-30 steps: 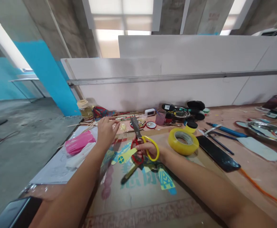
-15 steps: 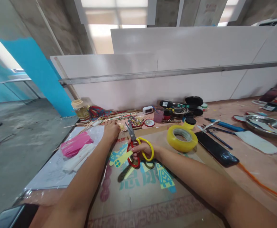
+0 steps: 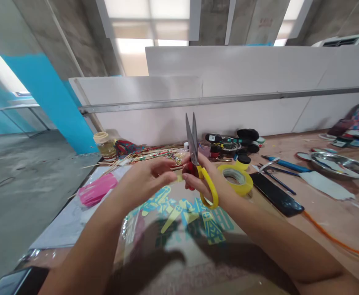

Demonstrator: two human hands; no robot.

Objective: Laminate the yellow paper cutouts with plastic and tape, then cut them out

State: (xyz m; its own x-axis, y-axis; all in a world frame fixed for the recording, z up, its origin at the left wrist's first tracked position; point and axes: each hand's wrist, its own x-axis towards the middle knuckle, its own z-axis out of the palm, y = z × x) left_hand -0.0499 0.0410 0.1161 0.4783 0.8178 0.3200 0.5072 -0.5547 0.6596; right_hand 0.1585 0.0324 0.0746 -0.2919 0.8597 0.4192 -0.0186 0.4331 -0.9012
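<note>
My right hand (image 3: 202, 172) is raised over the cardboard, gripping scissors (image 3: 194, 145) with one red and one yellow handle loop. Their blades point up and stand slightly apart. To its left, my left hand (image 3: 147, 180) hovers with thumb and fingers spread and nothing visible between them. Below both hands, several yellow and blue paper cutouts (image 3: 210, 227) lie on the cardboard sheet (image 3: 194, 266). A plain yellow strip (image 3: 171, 220) lies among them.
Right of the hands are a yellow tape roll (image 3: 246, 184), a black phone (image 3: 276, 194) with an orange cable and a metal dish (image 3: 345, 166). A pink packet (image 3: 98, 189) lies left on white sheets. Thin sticks (image 3: 157, 152), a jar (image 3: 105, 145) and small containers line the back.
Both hands have lifted off the cardboard, and my left hand has opened and come nearer to the right. The scissors now point upward. The yellow cutout no longer shows in my right hand.
</note>
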